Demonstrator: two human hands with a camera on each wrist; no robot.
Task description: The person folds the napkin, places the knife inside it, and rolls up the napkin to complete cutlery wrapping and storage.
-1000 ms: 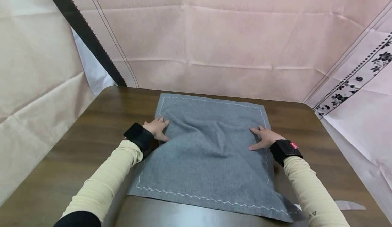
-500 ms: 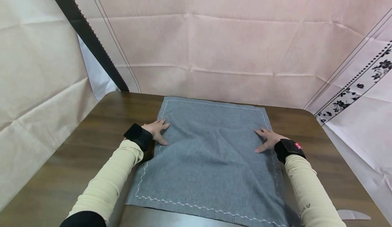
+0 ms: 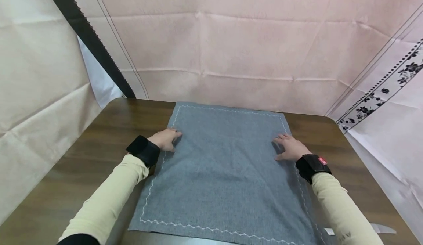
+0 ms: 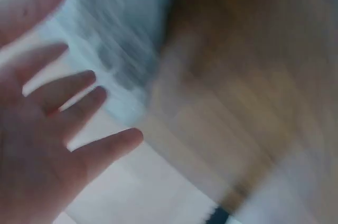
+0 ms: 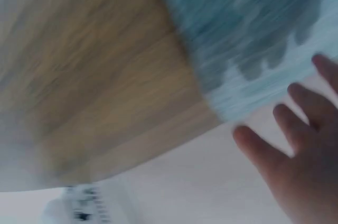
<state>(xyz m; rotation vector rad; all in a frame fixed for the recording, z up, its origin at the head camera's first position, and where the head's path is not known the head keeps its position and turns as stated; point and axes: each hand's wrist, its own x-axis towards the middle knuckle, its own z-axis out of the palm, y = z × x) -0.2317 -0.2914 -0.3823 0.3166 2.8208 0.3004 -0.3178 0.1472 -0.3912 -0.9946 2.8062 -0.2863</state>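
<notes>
A blue-grey cloth [image 3: 228, 179] with wavy white stitching along its borders lies spread on a brown wooden table, almost flat with a few faint creases. My left hand [image 3: 164, 139] is over the cloth's left edge, and my right hand [image 3: 291, 148] is over its right edge. Both wrist views are blurred. There, the left fingers [image 4: 84, 113] are spread and relaxed, holding nothing. Likewise, the right fingers [image 5: 259, 147] are apart, with their shadows falling on the cloth. Both hands appear lifted slightly off the fabric.
The wooden table [image 3: 82, 164] has rounded far corners. Near my right forearm lies a flat pale piece [image 3: 383, 229], partly hidden by the sleeve. Pale creased sheeting [image 3: 244, 46] hangs behind the table and at both sides, with a black floral band [image 3: 380, 94] on the right.
The folds in the middle of the cloth have smoothed out, and its near right corner no longer folds over. My hands have shifted slightly outward and lifted from the fabric.
</notes>
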